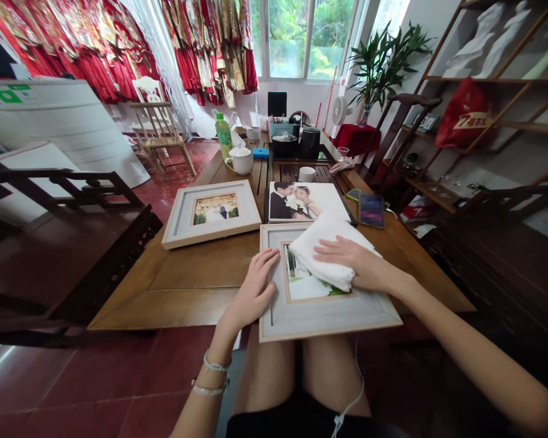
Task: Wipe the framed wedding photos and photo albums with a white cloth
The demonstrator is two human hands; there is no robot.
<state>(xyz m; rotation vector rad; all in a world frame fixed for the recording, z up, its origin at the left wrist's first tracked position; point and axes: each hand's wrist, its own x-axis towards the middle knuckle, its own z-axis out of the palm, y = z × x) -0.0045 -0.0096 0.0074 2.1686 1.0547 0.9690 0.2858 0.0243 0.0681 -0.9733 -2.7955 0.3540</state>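
Spreading right hand flat, fingers apart, on white cloth, apparently wiping near frame.
Steadying it at nine o'clock with left hand, fingers loosely parted, at six on table; calling next, seemingly, for light strokes toward seven, below photo print at twelve.

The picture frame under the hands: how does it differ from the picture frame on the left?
The near picture frame juts past the table's front edge; the left picture frame lies farther back. A white cloth under the right hand partly covers the near frame's photo; the left frame's photo is uncovered. The left hand touches the near frame, not the left frame. Both have pale, wood-coloured rims.
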